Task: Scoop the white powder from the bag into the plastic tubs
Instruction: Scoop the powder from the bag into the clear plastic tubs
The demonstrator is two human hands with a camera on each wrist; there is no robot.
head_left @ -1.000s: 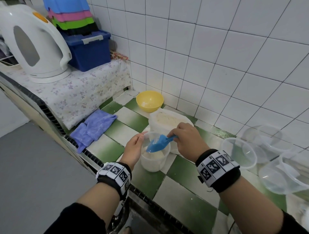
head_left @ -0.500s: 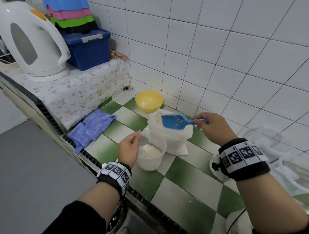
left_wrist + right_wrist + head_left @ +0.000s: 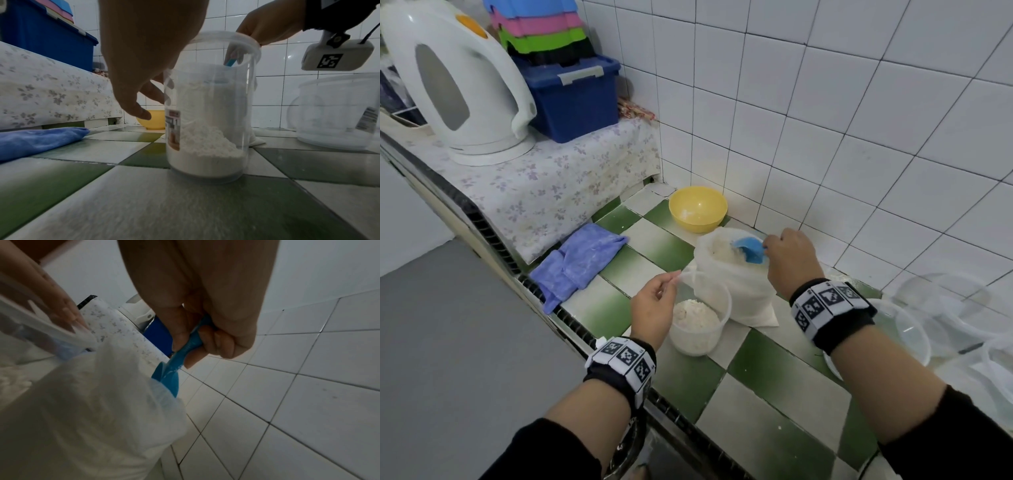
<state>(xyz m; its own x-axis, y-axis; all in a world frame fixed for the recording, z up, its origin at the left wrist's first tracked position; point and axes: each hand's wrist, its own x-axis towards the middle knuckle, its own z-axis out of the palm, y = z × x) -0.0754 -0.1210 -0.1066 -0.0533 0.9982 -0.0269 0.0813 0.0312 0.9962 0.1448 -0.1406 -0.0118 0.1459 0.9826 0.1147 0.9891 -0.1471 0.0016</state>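
Scoop [image 3: 749, 249] in right hand [image 3: 792, 261], inside bag [image 3: 736, 287]

A clear plastic tub [image 3: 209, 105] is standing upright at frame centre on the green-and-white tiled counter [image 3: 185, 203], holding a mound of white powder [image 3: 205, 146] in its lower part. The left hand [image 3: 148, 48] is hanging from the top centre, fingers loosely spread beside the tub's left wall; contact unclear. The right hand [image 3: 271, 22] is showing at upper right behind the tub, gripping a blue scoop [image 3: 230, 62]. A second tub [image 3: 337, 110] is sitting at the right edge.
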